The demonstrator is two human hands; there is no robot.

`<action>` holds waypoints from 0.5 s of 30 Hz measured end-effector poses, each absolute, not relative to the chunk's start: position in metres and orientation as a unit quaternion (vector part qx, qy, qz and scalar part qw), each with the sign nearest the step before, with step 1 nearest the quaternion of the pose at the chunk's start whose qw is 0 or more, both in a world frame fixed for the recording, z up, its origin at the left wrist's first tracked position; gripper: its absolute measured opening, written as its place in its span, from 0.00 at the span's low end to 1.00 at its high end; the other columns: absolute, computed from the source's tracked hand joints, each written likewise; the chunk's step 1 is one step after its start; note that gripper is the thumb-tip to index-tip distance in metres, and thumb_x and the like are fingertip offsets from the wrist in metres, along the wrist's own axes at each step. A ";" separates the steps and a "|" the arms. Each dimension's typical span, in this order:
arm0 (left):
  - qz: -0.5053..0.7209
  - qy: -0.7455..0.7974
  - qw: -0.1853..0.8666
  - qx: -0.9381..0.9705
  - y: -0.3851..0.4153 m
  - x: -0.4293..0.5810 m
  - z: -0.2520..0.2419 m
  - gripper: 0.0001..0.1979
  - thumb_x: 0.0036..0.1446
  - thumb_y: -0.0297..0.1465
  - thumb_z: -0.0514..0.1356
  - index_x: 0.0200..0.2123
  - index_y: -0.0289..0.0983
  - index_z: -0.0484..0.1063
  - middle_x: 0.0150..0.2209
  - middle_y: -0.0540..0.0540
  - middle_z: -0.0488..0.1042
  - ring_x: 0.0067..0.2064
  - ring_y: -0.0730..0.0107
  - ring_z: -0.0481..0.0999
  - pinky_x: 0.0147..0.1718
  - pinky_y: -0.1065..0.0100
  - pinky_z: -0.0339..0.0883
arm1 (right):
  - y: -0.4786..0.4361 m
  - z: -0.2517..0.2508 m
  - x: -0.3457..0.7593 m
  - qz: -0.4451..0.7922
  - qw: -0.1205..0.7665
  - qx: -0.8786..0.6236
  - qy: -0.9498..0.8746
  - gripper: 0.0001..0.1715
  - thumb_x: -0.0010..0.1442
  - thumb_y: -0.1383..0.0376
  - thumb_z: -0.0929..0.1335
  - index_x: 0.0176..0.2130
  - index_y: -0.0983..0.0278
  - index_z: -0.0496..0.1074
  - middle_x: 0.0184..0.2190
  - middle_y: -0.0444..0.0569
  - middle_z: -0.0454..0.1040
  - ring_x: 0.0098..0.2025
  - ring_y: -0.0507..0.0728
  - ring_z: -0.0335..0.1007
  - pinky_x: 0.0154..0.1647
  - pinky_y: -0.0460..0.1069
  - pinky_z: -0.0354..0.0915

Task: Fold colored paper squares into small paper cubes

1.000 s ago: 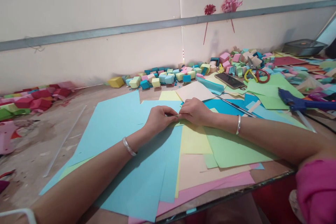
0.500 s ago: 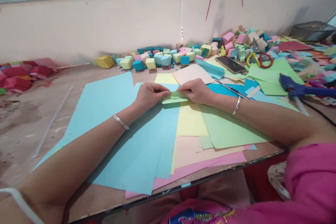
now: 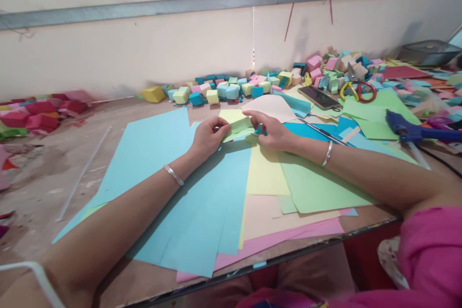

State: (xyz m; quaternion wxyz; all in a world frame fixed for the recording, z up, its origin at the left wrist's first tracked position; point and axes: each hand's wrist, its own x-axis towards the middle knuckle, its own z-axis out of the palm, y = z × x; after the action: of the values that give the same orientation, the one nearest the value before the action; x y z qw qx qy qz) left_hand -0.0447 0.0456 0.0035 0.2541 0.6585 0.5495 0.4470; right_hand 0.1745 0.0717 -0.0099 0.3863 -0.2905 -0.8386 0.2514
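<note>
A small folded piece of light green paper is held above the sheets, tilted with its right end higher. My left hand pinches its left end between thumb and fingers. At the right end, my right hand has its fingers apart, the index fingertip at the paper's upper corner; whether it touches is unclear. Beneath both hands lie overlapping sheets: a light blue sheet, a yellow sheet and a green sheet.
Paper cubes line the wall. To the right are a phone, scissors, a pen and a blue glue gun with a cord. A clear stick lies left. Red folded pieces sit far left.
My right fingers have loosened from their pinch and spread. The green paper has tilted, its right end rising, while my left hand keeps hold. The camera view has tipped upward slightly.
</note>
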 end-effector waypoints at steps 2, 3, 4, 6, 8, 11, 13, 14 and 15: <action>0.451 0.543 0.266 0.656 0.045 -0.044 0.003 0.08 0.48 0.36 0.62 0.28 0.36 0.71 0.23 0.52 0.71 0.23 0.75 0.70 0.22 0.74 0.60 | 0.069 -0.010 0.172 0.244 0.392 -0.300 -0.835 0.38 0.49 0.69 0.67 0.60 0.65 0.62 0.37 0.47 0.70 0.37 0.53 0.66 0.35 0.46 0.63; 0.451 0.537 0.277 0.657 0.045 -0.043 0.004 0.08 0.49 0.36 0.62 0.28 0.36 0.71 0.23 0.52 0.72 0.23 0.74 0.71 0.22 0.74 0.60 | 0.068 -0.010 0.171 0.247 0.402 -0.309 -0.826 0.34 0.50 0.67 0.68 0.57 0.66 0.65 0.35 0.46 0.70 0.35 0.52 0.66 0.35 0.47 0.64; 0.452 0.527 0.292 0.658 0.043 -0.043 0.005 0.09 0.49 0.36 0.63 0.29 0.36 0.71 0.23 0.51 0.72 0.24 0.73 0.73 0.22 0.73 0.62 | 0.067 -0.009 0.170 0.255 0.414 -0.319 -0.814 0.29 0.51 0.66 0.69 0.54 0.65 0.68 0.32 0.45 0.69 0.33 0.52 0.65 0.35 0.47 0.64; 0.453 0.501 0.330 0.659 0.040 -0.041 0.006 0.11 0.51 0.38 0.63 0.30 0.36 0.70 0.23 0.50 0.73 0.24 0.71 0.75 0.23 0.73 0.64 | 0.066 -0.009 0.168 0.277 0.435 -0.335 -0.788 0.19 0.53 0.65 0.68 0.46 0.65 0.72 0.27 0.42 0.68 0.29 0.50 0.64 0.34 0.47 0.64; 0.452 0.475 0.360 0.663 0.036 -0.041 0.009 0.16 0.55 0.43 0.60 0.32 0.35 0.70 0.23 0.49 0.74 0.25 0.70 0.76 0.23 0.72 0.66 | 0.067 -0.009 0.168 0.297 0.450 -0.346 -0.768 0.14 0.53 0.66 0.68 0.41 0.65 0.73 0.25 0.41 0.68 0.28 0.50 0.63 0.32 0.46 0.63; 0.438 0.450 0.382 0.678 0.033 -0.039 0.011 0.21 0.55 0.49 0.59 0.34 0.34 0.70 0.25 0.47 0.75 0.26 0.68 0.77 0.24 0.71 0.68 | 0.069 -0.009 0.169 0.307 0.464 -0.355 -0.752 0.13 0.52 0.67 0.68 0.39 0.66 0.73 0.25 0.42 0.69 0.27 0.49 0.62 0.31 0.46 0.63; 0.428 0.447 0.382 0.687 0.032 -0.037 0.012 0.22 0.47 0.46 0.67 0.37 0.34 0.70 0.28 0.47 0.77 0.27 0.67 0.78 0.23 0.71 0.69 | 0.069 -0.009 0.170 0.303 0.468 -0.357 -0.749 0.12 0.51 0.67 0.68 0.39 0.67 0.73 0.25 0.42 0.69 0.27 0.49 0.62 0.30 0.46 0.62; 0.421 0.452 0.375 0.691 0.032 -0.037 0.012 0.23 0.44 0.43 0.69 0.38 0.34 0.71 0.28 0.47 0.77 0.27 0.66 0.79 0.24 0.71 0.70 | 0.069 -0.008 0.170 0.302 0.467 -0.355 -0.752 0.12 0.51 0.68 0.68 0.38 0.67 0.73 0.25 0.42 0.69 0.27 0.49 0.61 0.30 0.46 0.62; 0.421 0.463 0.360 0.692 0.032 -0.036 0.012 0.22 0.45 0.42 0.69 0.38 0.35 0.72 0.27 0.48 0.77 0.27 0.67 0.79 0.24 0.70 0.70 | 0.070 -0.008 0.170 0.302 0.464 -0.350 -0.756 0.12 0.51 0.68 0.68 0.38 0.67 0.73 0.25 0.42 0.69 0.26 0.48 0.61 0.30 0.45 0.62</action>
State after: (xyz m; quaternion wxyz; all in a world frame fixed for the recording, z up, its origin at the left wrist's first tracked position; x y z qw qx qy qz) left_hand -0.0359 0.0322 0.0117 0.3596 0.6919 0.4634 0.4210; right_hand 0.1699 0.0698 -0.0079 0.4639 -0.3501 -0.7558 0.3016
